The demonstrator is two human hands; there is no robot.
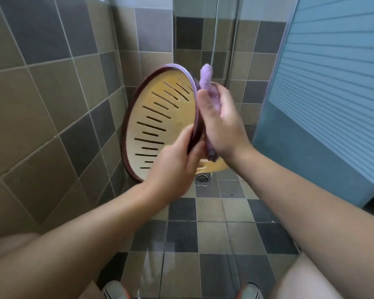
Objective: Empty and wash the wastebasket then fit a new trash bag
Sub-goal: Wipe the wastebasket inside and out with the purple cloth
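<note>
A tan plastic wastebasket (160,117) with long dark slots in its wall and a dark red rim is held up sideways above the tiled floor. Its opening faces left, toward the wall. My left hand (173,165) grips the rim at its lower right edge. My right hand (219,124) presses a purple cloth (207,83) against the outside of the basket near the rim. The upper end of the cloth sticks up above my fingers, and a darker wet end hangs below my palm.
A square floor drain (201,178) lies just under the basket. Tiled walls close in at the left and behind. A blue slatted door (333,83) stands at the right. A metal shower hose (215,33) hangs in the corner. My shoes (115,290) show at the bottom edge.
</note>
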